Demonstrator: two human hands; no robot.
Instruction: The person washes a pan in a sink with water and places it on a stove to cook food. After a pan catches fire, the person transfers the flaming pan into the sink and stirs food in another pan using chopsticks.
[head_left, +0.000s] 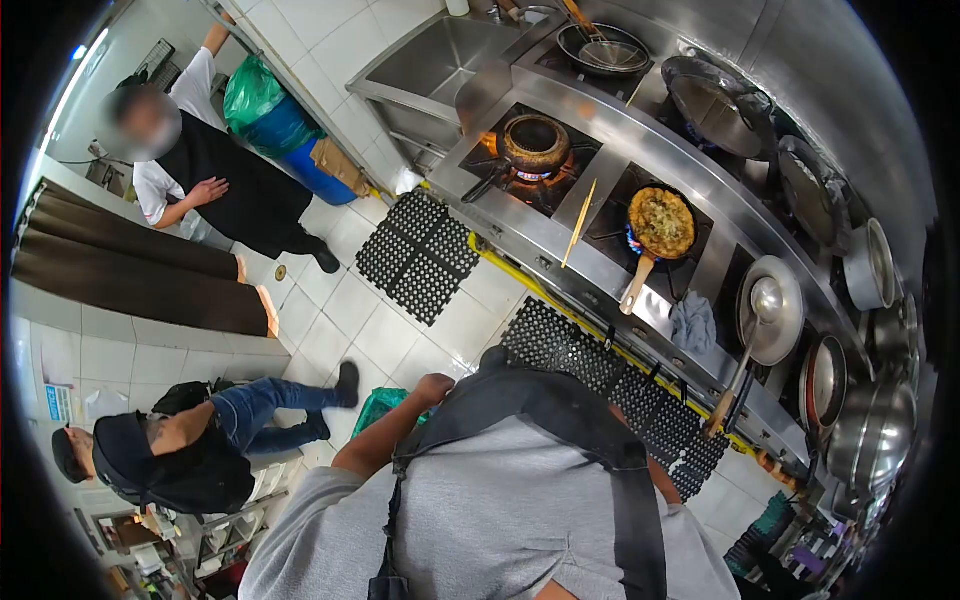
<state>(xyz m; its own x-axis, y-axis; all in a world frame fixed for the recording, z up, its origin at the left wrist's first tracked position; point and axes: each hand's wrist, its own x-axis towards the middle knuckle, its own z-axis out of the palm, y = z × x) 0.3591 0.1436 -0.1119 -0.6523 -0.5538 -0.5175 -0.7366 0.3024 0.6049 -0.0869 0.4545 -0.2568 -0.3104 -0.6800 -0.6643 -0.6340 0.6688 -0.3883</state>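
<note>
My left hand [433,388] hangs beside my apron with its fingers curled in, and I see nothing in it. A green plastic basket or bag [378,408] lies just below it, partly hidden by my forearm. My right hand is out of sight behind my body; only bits of that arm show. Ahead on the stove, a browned, omelette-like round [662,222] cooks in a frying pan with a wooden handle [637,284] over a blue flame. Long chopsticks [580,222] lie to its left. A dark round pan [533,142] sits over another flame.
A grey cloth [693,322] and a wok lid with a ladle [766,300] are on the stove's right. Woks [715,105] line the back. Black perforated mats [418,257] cover the floor. Two people [235,180] stand at left, near a blue bin [318,170].
</note>
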